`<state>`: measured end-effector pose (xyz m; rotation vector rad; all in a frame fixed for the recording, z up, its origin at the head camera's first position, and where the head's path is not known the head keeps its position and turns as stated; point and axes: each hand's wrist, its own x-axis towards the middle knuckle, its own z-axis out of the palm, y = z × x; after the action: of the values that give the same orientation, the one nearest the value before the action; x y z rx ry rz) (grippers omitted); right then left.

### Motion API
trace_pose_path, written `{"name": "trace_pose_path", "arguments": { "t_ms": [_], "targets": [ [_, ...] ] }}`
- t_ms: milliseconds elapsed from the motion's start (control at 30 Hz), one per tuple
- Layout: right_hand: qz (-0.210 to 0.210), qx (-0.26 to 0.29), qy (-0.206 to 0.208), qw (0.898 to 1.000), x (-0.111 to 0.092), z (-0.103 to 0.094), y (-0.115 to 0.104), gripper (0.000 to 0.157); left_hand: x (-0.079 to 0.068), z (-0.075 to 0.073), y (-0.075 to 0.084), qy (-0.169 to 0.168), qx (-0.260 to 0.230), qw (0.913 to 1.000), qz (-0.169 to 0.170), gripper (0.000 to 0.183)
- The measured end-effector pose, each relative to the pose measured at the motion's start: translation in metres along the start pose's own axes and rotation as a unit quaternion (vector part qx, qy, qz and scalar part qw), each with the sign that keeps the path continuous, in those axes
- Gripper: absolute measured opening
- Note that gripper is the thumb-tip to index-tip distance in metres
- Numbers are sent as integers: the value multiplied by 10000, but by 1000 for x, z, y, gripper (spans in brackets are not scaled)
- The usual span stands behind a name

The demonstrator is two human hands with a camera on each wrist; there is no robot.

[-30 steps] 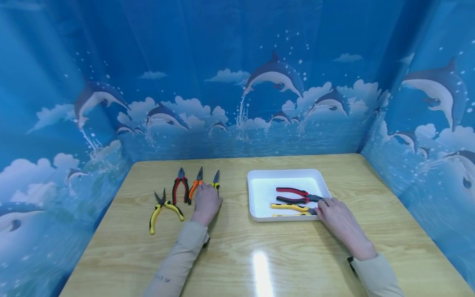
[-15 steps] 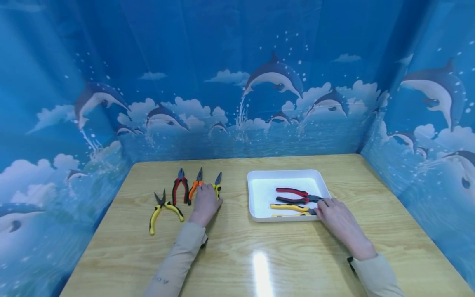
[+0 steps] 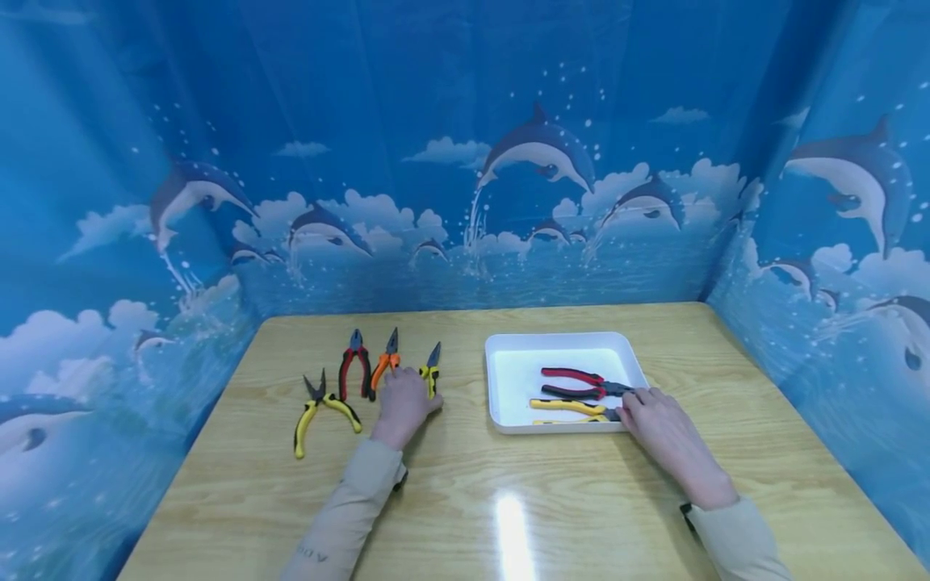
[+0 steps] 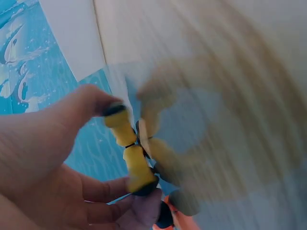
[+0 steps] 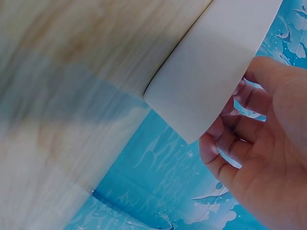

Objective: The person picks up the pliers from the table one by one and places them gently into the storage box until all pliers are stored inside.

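In the head view my left hand (image 3: 403, 405) grips the handles of yellow-and-black long-nose pliers (image 3: 432, 371), whose dark nose points away. The left wrist view puts the thumb against one yellow handle (image 4: 140, 170) and the fingers against the other. Close to that hand's left lie orange-handled pliers (image 3: 385, 365), partly covered by it. My right hand (image 3: 668, 436) reaches over the near right corner of a white tray (image 3: 496, 395). Its fingertips bend at the tray wall (image 5: 206, 72); what they touch inside is hidden. Red-and-black pliers (image 3: 581, 386) and yellow-handled pliers (image 3: 574, 407) lie in the tray.
Farther left on the wooden table (image 3: 436, 500) are red-and-black pliers (image 3: 354, 367) and spread yellow long-nose pliers (image 3: 320, 407). A blue dolphin-printed curtain (image 3: 436, 121) stands behind the table and along both sides.
The pliers in my left hand have shifted to the right and tilted to the right, their nose now farther from the orange-handled pair. My right hand and the tray stay put.
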<state>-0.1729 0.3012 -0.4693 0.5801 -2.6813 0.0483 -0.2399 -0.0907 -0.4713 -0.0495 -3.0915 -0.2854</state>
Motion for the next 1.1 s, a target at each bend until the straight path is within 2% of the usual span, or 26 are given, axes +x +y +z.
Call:
{"name": "trace_pose_path", "arguments": {
  "t_ms": [300,500,667,767,933,1100],
  "targets": [
    [-45,37,84,9999,0,0,0,18,-1,-7,-6,270,31,9996,93,62],
    [22,26,-44,10000,0,-1,0,17,-5,-15,-9,503,-574,9971,57,56],
    [81,13,-159,9998,0,-2,0,17,-7,-19,-11,1203,-750,9885,517,48],
    [70,2,-150,9999,0,-3,0,17,-8,-20,-11,1430,-836,9827,823,50],
    [18,1,-41,10000,0,-2,-1,17,-10,-22,-11,1393,-989,9799,1027,50],
    [118,52,-167,9998,0,-2,-1,16,-11,-22,-9,1405,-1089,9763,1234,51]
  ]
}}
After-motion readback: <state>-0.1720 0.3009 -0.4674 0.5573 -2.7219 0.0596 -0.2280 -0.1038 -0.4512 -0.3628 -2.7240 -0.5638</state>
